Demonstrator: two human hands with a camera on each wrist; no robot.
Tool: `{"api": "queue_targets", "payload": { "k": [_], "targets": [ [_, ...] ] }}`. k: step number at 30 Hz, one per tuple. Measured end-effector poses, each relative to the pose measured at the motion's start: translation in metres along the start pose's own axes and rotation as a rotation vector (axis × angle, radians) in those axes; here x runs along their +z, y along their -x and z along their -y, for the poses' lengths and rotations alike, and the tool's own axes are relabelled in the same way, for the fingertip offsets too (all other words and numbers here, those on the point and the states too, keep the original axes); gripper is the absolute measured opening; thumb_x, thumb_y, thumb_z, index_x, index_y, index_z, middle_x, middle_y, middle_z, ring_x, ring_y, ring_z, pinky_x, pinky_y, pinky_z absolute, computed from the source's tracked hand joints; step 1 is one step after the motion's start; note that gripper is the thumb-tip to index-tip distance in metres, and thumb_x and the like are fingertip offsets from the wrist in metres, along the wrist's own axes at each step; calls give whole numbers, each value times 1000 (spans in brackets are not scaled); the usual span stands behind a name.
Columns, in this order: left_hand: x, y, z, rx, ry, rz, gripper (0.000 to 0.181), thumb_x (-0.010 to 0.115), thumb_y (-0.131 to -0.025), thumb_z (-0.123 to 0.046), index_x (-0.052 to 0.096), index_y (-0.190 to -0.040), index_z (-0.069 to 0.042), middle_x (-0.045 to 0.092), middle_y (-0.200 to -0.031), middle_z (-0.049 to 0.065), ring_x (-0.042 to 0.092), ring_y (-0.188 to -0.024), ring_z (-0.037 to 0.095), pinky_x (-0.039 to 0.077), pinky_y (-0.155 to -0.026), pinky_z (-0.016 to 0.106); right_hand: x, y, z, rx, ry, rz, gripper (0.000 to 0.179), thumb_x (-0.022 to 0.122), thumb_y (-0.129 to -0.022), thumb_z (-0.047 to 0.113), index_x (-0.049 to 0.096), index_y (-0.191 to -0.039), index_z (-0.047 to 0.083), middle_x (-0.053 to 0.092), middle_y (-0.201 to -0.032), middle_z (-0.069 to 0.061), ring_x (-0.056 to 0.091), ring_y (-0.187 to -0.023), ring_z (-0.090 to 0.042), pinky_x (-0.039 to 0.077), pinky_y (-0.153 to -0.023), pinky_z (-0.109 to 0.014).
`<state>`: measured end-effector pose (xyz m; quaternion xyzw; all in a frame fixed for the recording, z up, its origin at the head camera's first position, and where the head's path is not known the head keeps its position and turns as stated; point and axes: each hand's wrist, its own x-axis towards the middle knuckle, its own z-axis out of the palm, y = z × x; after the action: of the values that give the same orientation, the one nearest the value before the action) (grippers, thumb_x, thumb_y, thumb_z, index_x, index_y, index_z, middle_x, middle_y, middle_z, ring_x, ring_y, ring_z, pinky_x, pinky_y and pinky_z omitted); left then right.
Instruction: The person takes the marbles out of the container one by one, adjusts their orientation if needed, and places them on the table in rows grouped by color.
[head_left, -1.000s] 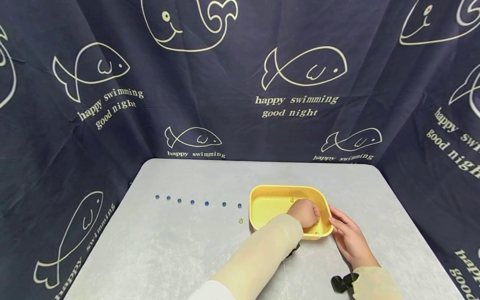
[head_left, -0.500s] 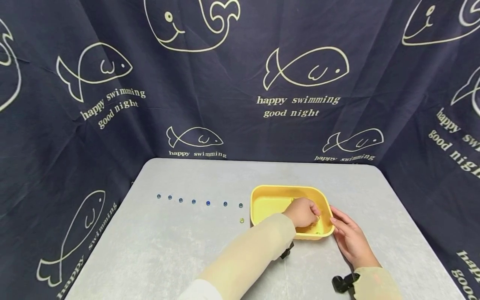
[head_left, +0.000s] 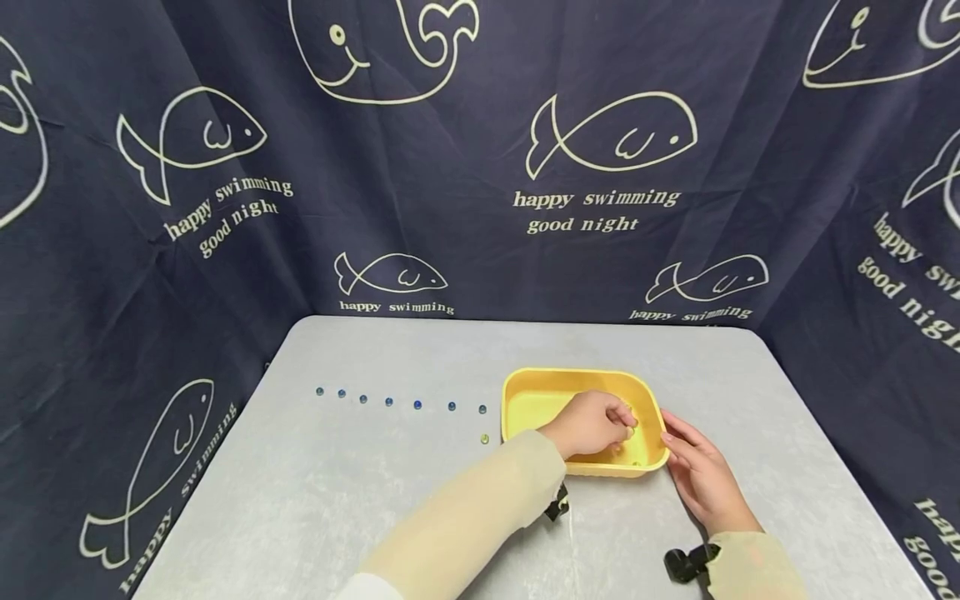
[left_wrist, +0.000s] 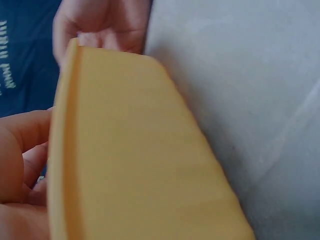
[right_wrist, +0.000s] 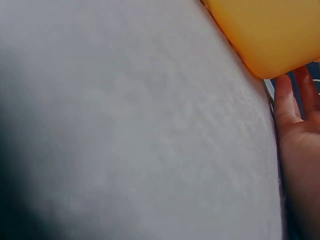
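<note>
My left hand (head_left: 588, 423) reaches over the near rim into a yellow plastic box (head_left: 536, 408). Its thumb and fingertips come together at a small yellow glass marble (head_left: 632, 432), and the fingers are bent. Another yellow marble (head_left: 637, 463) lies at the box's near right corner. My right hand (head_left: 701, 477) rests against the box's right end, fingers fairly straight along the outer wall and thumb at the rim. In the left wrist view the box's side wall (left_wrist: 130, 140) hides most of what the left fingers hold.
Several blue marbles (head_left: 417, 405) form a row on the grey table (head_left: 337, 500), left of the box. One yellow marble (head_left: 485, 438) sits just below the row's right end. Behind the table hangs a dark blue fish-print curtain (head_left: 480, 167).
My left hand has drawn back a little to the left inside the box, its fingertips now showing more clearly. The right hand has stayed at the box's right end.
</note>
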<state>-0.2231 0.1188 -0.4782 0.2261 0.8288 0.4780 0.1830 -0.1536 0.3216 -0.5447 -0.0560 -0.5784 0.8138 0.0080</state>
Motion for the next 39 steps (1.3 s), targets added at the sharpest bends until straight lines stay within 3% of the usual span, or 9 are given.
{"api": "queue_targets", "payload": {
  "k": [7,16,23,30,39],
  "targets": [
    [-11,16,9,40,82,-33,9,75,-92,-7,74,-89,-15,65,-75,-9,67,-64,8,53,-59,20,0,0,-1,18,21,-12,47,60,-105,8,52,-151,8,55,-140,10,57,-124,-1,47,-100,-20],
    [-21,42,15,19,162,-98,11,77,-92,-9,75,-91,-19,65,-80,-8,65,-67,8,55,-62,22,-1,1,-2,14,14,-28,49,62,-104,7,51,-151,7,58,-136,11,58,-122,-1,48,-99,-21],
    [-34,56,22,48,192,-143,10,75,-94,-10,75,-95,-20,66,-81,-7,72,-74,25,55,-58,24,1,-1,0,19,14,-42,51,63,-103,8,50,-152,6,59,-134,11,59,-122,-1,49,-99,-21],
    [-52,71,34,76,191,-207,10,75,-94,-10,76,-98,-19,68,-83,-9,65,-70,8,56,-61,25,1,0,0,12,12,-34,49,63,-103,7,51,-151,6,59,-135,11,59,-122,-2,49,-98,-21],
    [-87,95,50,92,224,-302,12,76,-91,-5,76,-100,-12,71,-86,-5,67,-75,10,58,-66,27,0,0,-1,5,11,-20,49,62,-104,7,50,-152,4,60,-135,10,59,-123,-2,49,-99,-22]
  ]
}}
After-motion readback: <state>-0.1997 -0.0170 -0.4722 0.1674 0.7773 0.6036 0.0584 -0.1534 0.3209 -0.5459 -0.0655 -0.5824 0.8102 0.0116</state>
